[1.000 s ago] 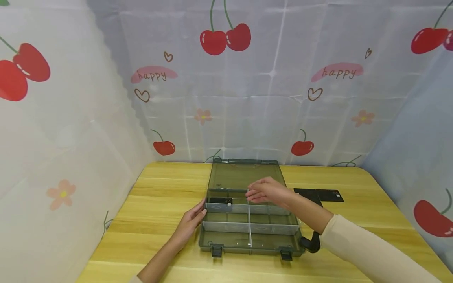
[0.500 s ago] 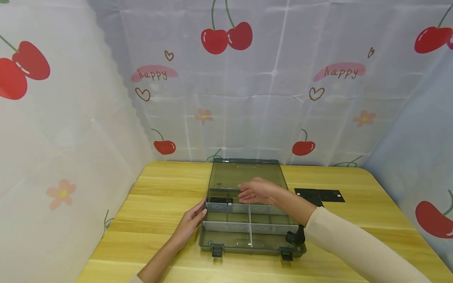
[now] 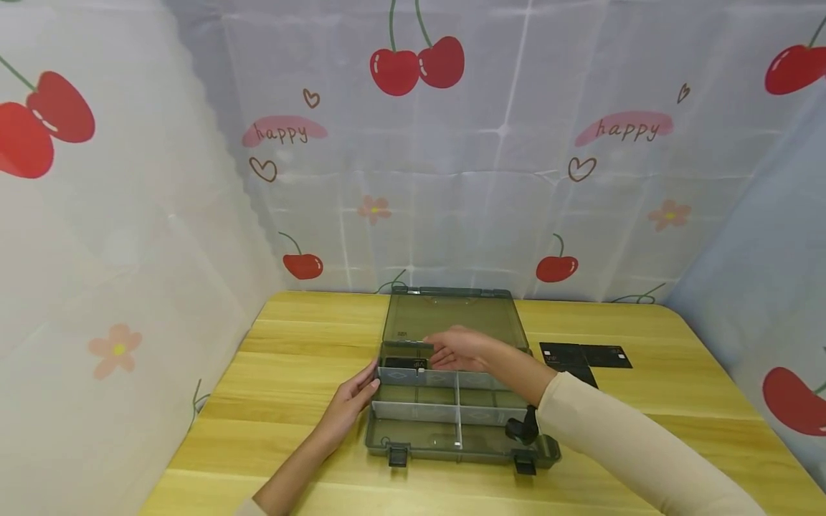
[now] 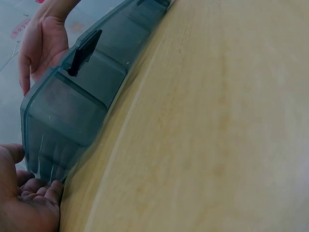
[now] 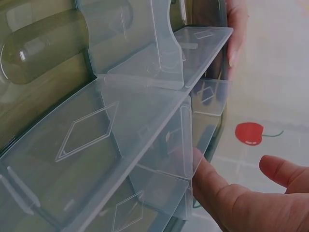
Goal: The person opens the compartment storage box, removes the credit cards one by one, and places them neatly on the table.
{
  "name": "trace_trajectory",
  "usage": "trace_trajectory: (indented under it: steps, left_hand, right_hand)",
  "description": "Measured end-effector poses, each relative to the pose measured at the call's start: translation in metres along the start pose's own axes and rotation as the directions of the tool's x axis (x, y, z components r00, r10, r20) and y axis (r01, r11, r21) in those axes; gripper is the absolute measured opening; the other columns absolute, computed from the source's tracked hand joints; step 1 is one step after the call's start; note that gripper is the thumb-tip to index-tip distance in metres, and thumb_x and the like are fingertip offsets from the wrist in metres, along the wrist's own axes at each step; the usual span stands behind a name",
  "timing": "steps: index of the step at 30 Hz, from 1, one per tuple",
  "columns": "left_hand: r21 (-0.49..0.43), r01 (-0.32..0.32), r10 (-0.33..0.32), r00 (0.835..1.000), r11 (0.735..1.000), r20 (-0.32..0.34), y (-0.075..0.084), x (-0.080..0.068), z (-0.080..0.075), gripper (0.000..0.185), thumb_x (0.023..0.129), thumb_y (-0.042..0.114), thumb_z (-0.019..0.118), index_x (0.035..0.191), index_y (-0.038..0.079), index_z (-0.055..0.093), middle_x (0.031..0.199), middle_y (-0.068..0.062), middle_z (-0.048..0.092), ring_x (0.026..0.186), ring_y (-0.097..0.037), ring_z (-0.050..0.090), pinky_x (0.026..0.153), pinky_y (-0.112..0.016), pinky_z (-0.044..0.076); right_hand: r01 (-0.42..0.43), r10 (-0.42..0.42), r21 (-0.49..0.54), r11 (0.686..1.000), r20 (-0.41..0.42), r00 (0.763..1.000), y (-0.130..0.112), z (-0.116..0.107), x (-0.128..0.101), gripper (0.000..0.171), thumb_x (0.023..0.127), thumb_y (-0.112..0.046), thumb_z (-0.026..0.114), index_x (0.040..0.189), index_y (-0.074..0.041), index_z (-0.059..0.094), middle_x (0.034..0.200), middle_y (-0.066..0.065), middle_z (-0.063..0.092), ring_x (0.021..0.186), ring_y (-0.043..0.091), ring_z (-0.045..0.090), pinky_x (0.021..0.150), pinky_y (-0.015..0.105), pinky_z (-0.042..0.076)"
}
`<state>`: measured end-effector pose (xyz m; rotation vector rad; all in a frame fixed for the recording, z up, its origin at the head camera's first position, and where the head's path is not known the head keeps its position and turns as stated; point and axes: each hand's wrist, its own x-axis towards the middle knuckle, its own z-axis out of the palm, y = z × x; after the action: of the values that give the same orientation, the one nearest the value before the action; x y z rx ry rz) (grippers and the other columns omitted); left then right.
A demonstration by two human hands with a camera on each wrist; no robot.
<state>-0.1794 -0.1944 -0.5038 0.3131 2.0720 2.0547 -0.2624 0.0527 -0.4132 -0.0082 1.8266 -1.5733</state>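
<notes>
A clear olive-green plastic organizer box (image 3: 413,453) lies on the table with its lid (image 3: 458,315) folded back. My left hand (image 3: 345,407) holds the box's left side; in the left wrist view, its thumb is at the rim and its fingers curl against the wall. A black card marked VIP (image 3: 405,363) sits in the back left compartment. Just right of this card, my right hand (image 3: 458,350) hovers over the back row, fingers loosely bent. The right wrist view shows its thumb apart from a finger beside the translucent dividers (image 5: 145,145); nothing is visible between them.
Several black cards (image 3: 605,356) lie on the wooden table (image 3: 310,344) right of the box. A black fitting (image 3: 523,428) below the right sleeve hangs over the front right compartment. Two latches (image 3: 397,456) stick out in front. Cherry-print cloth (image 3: 452,179) stands behind.
My right hand has moved left along the back compartments toward the VIP card. My left hand stays at the box's side. More of the cards on the right now shows.
</notes>
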Motion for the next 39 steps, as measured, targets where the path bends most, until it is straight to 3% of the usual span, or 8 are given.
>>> trace_trajectory:
  steps: [7, 17, 26, 39]
  left_hand:
    - [-0.003, -0.011, 0.011, 1.0, 1.0, 0.004, -0.002, 0.002, 0.0, 0.053, 0.101, 0.018, 0.046, 0.148, 0.005, 0.026, 0.153, -0.012, 0.021, 0.137, -0.025, 0.026, 0.107, -0.045, 0.028]
    - [-0.001, -0.032, 0.032, 0.999, 0.999, -0.026, -0.029, 0.011, -0.005, 0.054, 0.099, 0.027, 0.05, 0.148, 0.016, 0.032, 0.153, -0.004, 0.024, 0.137, -0.021, 0.028, 0.108, -0.042, 0.028]
    - [0.029, -0.036, 0.037, 0.999, 0.999, -0.025, -0.027, 0.01, -0.006, 0.055, 0.098, 0.032, 0.05, 0.148, 0.019, 0.032, 0.153, -0.002, 0.024, 0.137, -0.02, 0.028, 0.107, -0.04, 0.029]
    - [0.021, -0.032, 0.032, 0.999, 0.999, -0.033, -0.027, 0.011, -0.006, 0.053, 0.099, 0.028, 0.05, 0.148, 0.018, 0.033, 0.153, -0.004, 0.025, 0.137, -0.021, 0.028, 0.108, -0.041, 0.028]
  right_hand:
    - [-0.021, 0.021, -0.01, 1.0, -0.009, 1.0, 0.001, 0.002, 0.004, 0.065, 0.096, -0.023, 0.052, 0.132, 0.025, 0.026, 0.127, 0.041, 0.041, 0.121, 0.047, 0.043, 0.1, 0.045, 0.042]
    - [-0.068, 0.067, 0.059, 0.996, 0.018, 0.998, 0.006, 0.001, 0.017, 0.065, 0.097, -0.021, 0.049, 0.133, 0.026, 0.022, 0.129, 0.042, 0.038, 0.121, 0.046, 0.044, 0.099, 0.042, 0.044]
    - [-0.118, 0.105, 0.18, 0.977, 0.08, 0.991, 0.006, -0.003, 0.021, 0.067, 0.099, -0.023, 0.044, 0.137, 0.024, 0.016, 0.136, 0.043, 0.027, 0.127, 0.048, 0.034, 0.101, 0.042, 0.041]
    - [-0.134, 0.119, 0.201, 0.97, 0.089, 0.989, 0.006, -0.005, 0.02, 0.065, 0.099, -0.023, 0.043, 0.136, 0.024, 0.019, 0.136, 0.043, 0.029, 0.129, 0.048, 0.032, 0.106, 0.046, 0.034]
